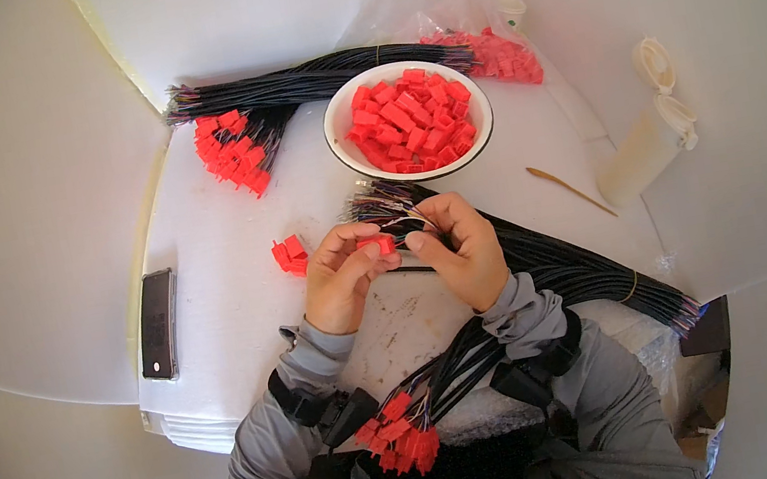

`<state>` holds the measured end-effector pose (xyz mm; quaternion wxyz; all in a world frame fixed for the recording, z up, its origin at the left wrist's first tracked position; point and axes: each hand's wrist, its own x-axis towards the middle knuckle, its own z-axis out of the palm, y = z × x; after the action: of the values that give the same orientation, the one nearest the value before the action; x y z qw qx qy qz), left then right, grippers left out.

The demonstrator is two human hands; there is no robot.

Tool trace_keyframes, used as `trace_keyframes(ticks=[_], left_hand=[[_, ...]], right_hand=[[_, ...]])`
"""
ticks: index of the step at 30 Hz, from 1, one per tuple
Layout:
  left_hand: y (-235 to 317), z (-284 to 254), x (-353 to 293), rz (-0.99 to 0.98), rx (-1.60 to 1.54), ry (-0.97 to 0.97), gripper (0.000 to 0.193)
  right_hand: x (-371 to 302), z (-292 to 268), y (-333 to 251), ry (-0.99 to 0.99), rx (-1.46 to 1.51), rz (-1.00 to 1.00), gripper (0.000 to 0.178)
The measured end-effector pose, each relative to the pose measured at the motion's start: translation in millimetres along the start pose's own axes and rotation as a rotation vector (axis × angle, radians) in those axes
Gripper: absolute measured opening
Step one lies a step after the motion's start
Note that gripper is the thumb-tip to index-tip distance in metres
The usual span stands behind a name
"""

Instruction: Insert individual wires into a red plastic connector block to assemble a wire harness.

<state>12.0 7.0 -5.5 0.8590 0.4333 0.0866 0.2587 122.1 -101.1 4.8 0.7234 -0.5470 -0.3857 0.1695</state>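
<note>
Housing of boxy red plastic (378,243) sits pinched in the left hand (338,280), long axis roughly crosswise; just rightward, the right hand (463,252) grips thin wires (415,222), partly hidden. Its thumb faces the housing's right end.

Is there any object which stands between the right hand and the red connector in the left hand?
No separate object visibly blocks the short gap between the right hand and the red connector in the left hand. Loose wire ends lie just beyond it, toward the white bowl.
</note>
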Motion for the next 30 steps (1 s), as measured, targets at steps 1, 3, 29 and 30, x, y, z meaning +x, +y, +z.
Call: trace_keyframes(ticks=[1, 3, 29, 30], left_hand=[[-0.4, -1.0, 0.1, 0.005, 0.013, -0.006, 0.018], [-1.4, -3.1, 0.5, 0.009, 0.026, -0.010, 0.017], [-2.7, 0.1, -1.7, 0.091, 0.051, 0.036, 0.010], [-2.4, 0.2, -1.7, 0.090, 0.051, 0.036, 0.010]], right_hand=[[-0.1, -1.7, 0.0, -0.001, 0.001, 0.001, 0.013], [-0.3, -8.0, 0.3, -0.067, 0.002, 0.106, 0.013], [-1.7, -4.0, 1.8, -0.125, -0.030, 0.084, 0.012], [-1.9, -3.9, 2.5, -0.118, -0.014, 0.084, 0.012]])
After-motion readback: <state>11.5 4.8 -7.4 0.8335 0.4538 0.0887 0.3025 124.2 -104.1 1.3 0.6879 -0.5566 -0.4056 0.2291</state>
